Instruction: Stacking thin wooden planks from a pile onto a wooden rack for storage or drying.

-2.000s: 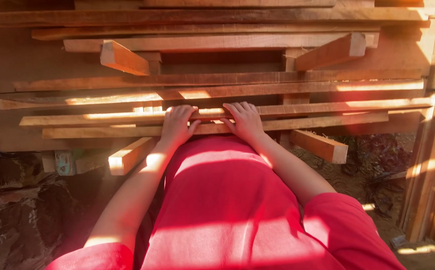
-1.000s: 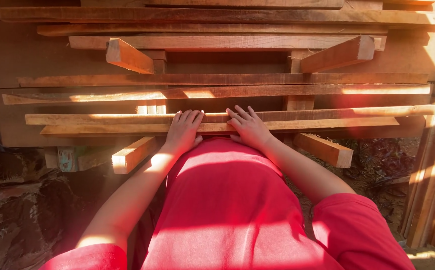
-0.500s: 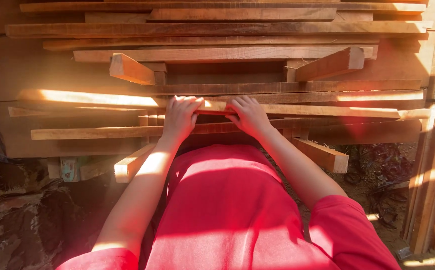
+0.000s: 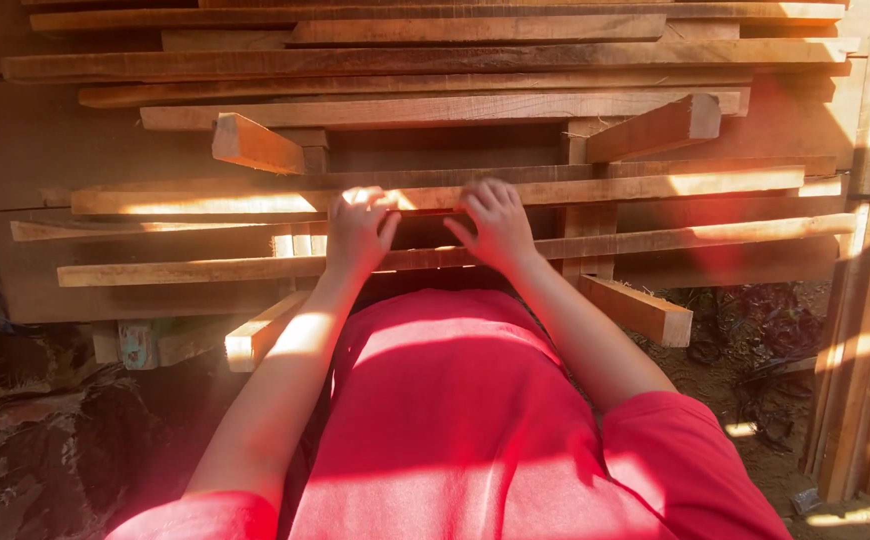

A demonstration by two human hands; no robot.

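Planks, rough-sawn and reddish, lie in stepped tiers with square spacer blocks (image 4: 255,143) jutting out between layers. We rest our left hand (image 4: 360,232) and right hand (image 4: 498,225) side by side, fingers spread flat and loosely curled over the sunlit plank (image 4: 655,187), gripping nothing firmly. A thinner lath (image 4: 185,270) runs just below our wrists. Our red shirt (image 4: 455,420) fills the foreground. Compared with half a second ago, both hands sit on a higher board and the stack appears slightly lower in view.
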